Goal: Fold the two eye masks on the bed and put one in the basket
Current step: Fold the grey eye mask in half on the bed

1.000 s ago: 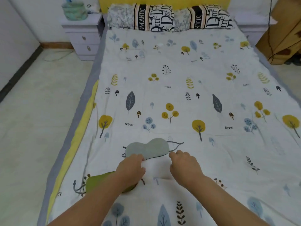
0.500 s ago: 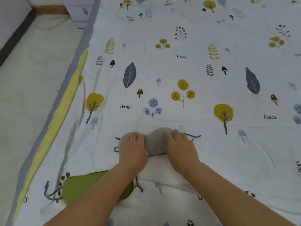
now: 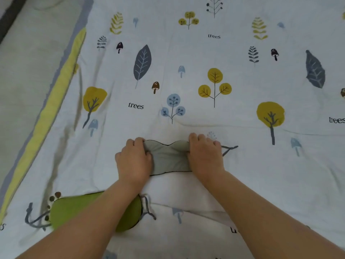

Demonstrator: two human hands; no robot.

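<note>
A grey eye mask point(image 3: 169, 158) with dark piping lies flat on the patterned bed sheet point(image 3: 186, 81). My left hand point(image 3: 133, 161) grips its left end and my right hand point(image 3: 204, 157) grips its right end, fingers curled over the far edge. The mask's dark strap point(image 3: 229, 148) sticks out to the right of my right hand. A green eye mask point(image 3: 74, 210) lies nearer me at the lower left, partly hidden under my left forearm, its grey strap looping out on both sides. No basket is in view.
The bed's left edge, with a yellow and grey border point(image 3: 56, 94), runs diagonally at the left. Beyond it is pale floor point(image 3: 24, 62). The sheet shows a few creases around the masks.
The view has dropped closer to the bed. Both hands slid outward from the near edge of the grey mask to its two ends and closed on them.
</note>
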